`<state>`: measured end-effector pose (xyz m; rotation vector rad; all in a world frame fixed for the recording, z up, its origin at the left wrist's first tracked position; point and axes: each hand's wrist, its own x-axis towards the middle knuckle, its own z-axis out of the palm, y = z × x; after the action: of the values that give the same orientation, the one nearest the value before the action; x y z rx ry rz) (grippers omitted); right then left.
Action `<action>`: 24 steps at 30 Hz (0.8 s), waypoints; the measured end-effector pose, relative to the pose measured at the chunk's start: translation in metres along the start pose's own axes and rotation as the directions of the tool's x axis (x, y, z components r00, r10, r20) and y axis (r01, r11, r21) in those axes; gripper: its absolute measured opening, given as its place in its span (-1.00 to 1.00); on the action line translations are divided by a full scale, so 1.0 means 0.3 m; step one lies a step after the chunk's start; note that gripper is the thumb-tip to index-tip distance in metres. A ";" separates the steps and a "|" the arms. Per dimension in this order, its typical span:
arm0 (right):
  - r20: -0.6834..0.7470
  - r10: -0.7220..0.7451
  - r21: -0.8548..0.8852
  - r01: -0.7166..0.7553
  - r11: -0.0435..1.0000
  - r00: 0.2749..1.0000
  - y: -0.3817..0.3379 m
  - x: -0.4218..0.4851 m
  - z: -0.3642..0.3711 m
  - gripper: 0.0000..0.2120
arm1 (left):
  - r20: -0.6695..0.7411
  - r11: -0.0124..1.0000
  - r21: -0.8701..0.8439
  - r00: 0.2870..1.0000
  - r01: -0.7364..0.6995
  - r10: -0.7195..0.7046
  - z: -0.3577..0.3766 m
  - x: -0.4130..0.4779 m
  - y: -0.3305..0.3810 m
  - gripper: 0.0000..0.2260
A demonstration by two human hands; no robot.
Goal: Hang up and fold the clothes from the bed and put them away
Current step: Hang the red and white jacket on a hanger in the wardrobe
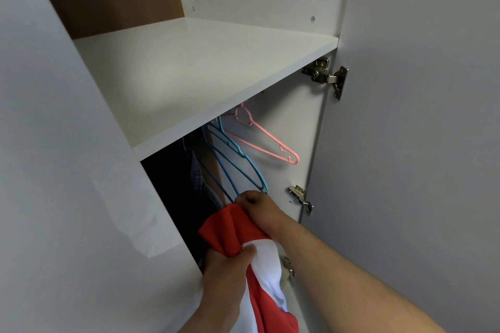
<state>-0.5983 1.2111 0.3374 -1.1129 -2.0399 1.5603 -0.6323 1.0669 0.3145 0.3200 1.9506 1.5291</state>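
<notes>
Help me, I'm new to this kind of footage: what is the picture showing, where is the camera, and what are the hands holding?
There is no machine here: a person works with bare hands. The single picture comes from a camera worn on their head, looking down into an open wardrobe. The left hand grips a red-and-white garment. The right hand pinches its top, beside the blue hangers. A pink hanger and dark clothes hang under the shelf.
</notes>
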 end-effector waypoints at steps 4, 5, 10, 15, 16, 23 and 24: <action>0.010 0.012 0.144 -0.013 0.989 1.000 -0.015 -0.059 -0.053 -0.77 | -0.021 0.998 0.060 1.000 0.009 -0.008 0.004 0.025 -0.022 -0.30; 0.017 0.028 0.206 -0.031 0.978 0.999 -0.022 -0.068 -0.064 -0.79 | -0.026 0.997 0.075 1.000 0.013 -0.011 0.004 0.029 -0.027 -0.31; 0.009 0.071 0.347 -0.070 0.935 0.997 -0.048 -0.078 -0.105 -0.79 | -0.016 0.994 0.106 0.999 0.036 -0.035 -0.001 0.035 -0.040 -0.34; -0.002 0.055 0.320 -0.051 0.946 0.998 -0.052 -0.084 -0.136 -0.75 | 0.010 0.996 0.087 1.000 0.016 -0.017 -0.006 0.034 -0.036 -0.35; 0.000 0.054 0.317 -0.051 0.947 0.999 -0.053 -0.087 -0.144 -0.74 | 0.015 0.997 0.075 1.000 0.011 -0.012 -0.007 0.032 -0.034 -0.35; -0.022 0.061 0.348 -0.049 0.936 0.998 -0.036 -0.200 -0.202 -0.71 | 0.110 0.999 0.042 0.994 -0.031 0.026 -0.024 0.002 -0.023 -0.33; -0.023 0.055 0.353 -0.043 0.935 0.998 -0.029 -0.228 -0.204 -0.72 | 0.137 0.999 0.039 0.990 -0.037 0.031 -0.030 -0.003 -0.027 -0.29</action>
<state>-0.5168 1.1992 0.3788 -1.0465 -1.6332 1.8280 -0.6356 1.0570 0.3083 0.4662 1.8805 1.4498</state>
